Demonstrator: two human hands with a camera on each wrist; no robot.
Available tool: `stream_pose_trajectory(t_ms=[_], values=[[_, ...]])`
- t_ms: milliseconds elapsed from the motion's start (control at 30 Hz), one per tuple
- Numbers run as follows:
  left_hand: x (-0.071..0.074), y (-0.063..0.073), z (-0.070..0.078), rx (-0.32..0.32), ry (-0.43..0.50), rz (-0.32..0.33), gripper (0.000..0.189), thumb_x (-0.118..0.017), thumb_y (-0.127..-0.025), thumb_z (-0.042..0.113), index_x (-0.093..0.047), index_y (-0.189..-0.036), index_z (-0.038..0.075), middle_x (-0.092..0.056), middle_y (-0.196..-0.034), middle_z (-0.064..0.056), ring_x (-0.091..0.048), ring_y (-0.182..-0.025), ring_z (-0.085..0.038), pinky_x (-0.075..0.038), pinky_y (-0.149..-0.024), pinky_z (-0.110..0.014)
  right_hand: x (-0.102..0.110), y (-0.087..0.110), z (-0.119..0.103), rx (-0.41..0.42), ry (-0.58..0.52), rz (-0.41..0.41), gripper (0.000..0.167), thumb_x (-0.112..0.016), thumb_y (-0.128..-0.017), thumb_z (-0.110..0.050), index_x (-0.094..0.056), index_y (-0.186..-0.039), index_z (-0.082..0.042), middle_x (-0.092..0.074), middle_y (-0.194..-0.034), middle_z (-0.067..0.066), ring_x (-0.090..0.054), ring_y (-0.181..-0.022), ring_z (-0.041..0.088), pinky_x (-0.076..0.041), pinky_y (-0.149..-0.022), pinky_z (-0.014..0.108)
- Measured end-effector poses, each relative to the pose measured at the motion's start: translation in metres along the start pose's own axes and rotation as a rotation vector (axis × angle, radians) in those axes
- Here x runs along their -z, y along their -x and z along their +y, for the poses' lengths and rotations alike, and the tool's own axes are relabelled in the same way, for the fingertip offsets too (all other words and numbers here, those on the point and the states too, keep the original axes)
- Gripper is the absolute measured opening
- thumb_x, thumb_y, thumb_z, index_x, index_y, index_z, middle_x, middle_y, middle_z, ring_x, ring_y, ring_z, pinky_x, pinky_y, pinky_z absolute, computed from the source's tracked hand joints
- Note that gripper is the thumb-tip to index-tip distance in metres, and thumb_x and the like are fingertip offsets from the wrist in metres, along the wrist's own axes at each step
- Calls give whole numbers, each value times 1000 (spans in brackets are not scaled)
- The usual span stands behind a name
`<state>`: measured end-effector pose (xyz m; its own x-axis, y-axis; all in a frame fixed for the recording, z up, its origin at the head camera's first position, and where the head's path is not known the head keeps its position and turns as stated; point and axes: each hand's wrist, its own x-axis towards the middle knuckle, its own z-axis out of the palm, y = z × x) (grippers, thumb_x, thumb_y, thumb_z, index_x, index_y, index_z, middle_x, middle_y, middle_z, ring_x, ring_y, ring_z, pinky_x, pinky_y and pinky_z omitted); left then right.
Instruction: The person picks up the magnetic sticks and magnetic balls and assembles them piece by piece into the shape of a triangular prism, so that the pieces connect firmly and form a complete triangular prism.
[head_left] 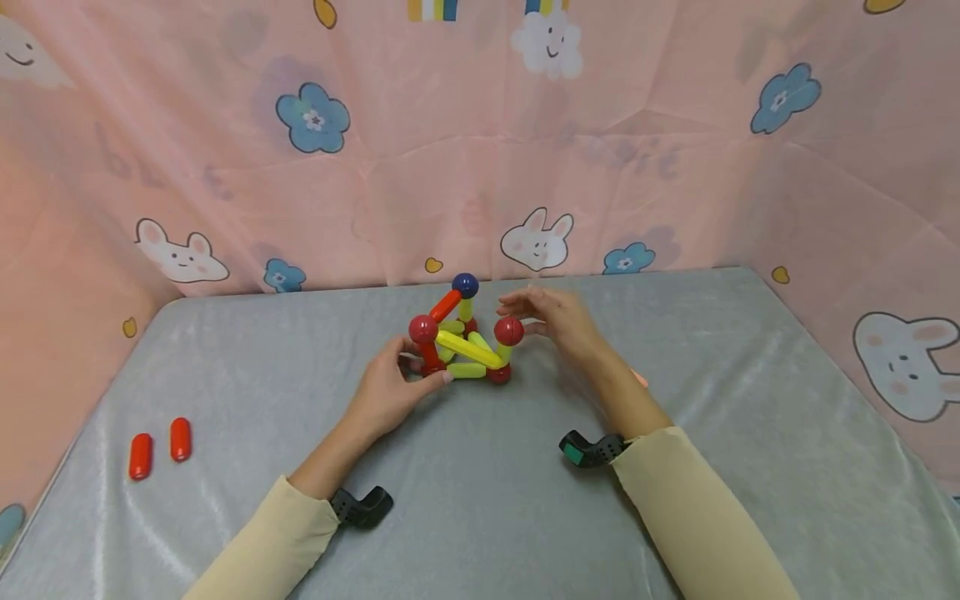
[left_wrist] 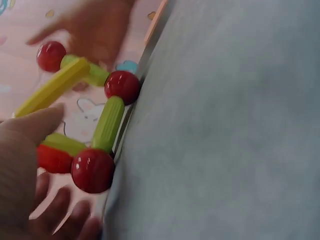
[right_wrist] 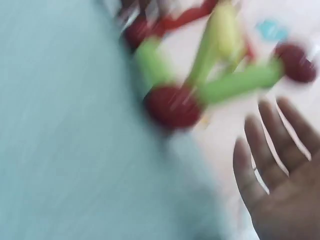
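Observation:
A frame of yellow, green and red rods joined by balls stands on the grey cloth, with a yellow rod (head_left: 469,348) slanting across it. A blue ball (head_left: 465,286) tops its back corner; red balls top the left post (head_left: 423,328) and the right post (head_left: 508,331). My left hand (head_left: 384,386) cups the front-left corner, thumb in front and fingers behind the red post. The left wrist view shows a gap between those spread fingers (left_wrist: 60,202) and the red rod (left_wrist: 54,159). Beside the right post, my right hand (head_left: 558,321) has its fingers extended, apart from the rods in the right wrist view.
Two loose red rods (head_left: 180,439) lie on the grey cloth (head_left: 480,500) at the left. An orange-pink piece (head_left: 640,378) shows partly behind the right forearm. A pink patterned curtain (head_left: 450,167) hangs along the back and sides.

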<state>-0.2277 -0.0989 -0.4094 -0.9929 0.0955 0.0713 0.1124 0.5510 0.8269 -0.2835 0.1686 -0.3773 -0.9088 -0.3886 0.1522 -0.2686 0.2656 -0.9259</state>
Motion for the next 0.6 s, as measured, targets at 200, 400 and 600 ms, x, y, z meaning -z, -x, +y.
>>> stream_pose_trajectory(t_ms=[200, 400, 600], values=[[0, 12, 17, -11, -88, 115, 48, -65, -91, 58, -58, -80, 11, -51, -67, -2, -47, -62, -19, -31, -52, -26, 7, 3, 43, 11, -134, -287, 79, -71, -88, -57, -58, -136, 4, -61, -136, 27, -65, -112, 14, -56, -96, 26], [-13, 16, 28, -13, 70, -81, 34, -69, -94, 44, -75, -96, 11, -68, -70, -4, -59, -55, -16, -45, -49, -25, 9, 2, 45, -36, -126, -306, 54, -82, -82, -5, -63, -132, 0, -67, -130, 21, -68, -111, 18, -57, -96, 27], [-27, 22, 35, 26, 292, -117, 40, -72, -95, 23, -65, -131, 7, -75, -102, -14, -72, -76, -24, -61, -66, -29, 4, 2, 52, -18, -111, -252, 45, -83, -81, -3, -69, -123, 0, -75, -112, 10, -69, -93, 21, -59, -87, 29]])
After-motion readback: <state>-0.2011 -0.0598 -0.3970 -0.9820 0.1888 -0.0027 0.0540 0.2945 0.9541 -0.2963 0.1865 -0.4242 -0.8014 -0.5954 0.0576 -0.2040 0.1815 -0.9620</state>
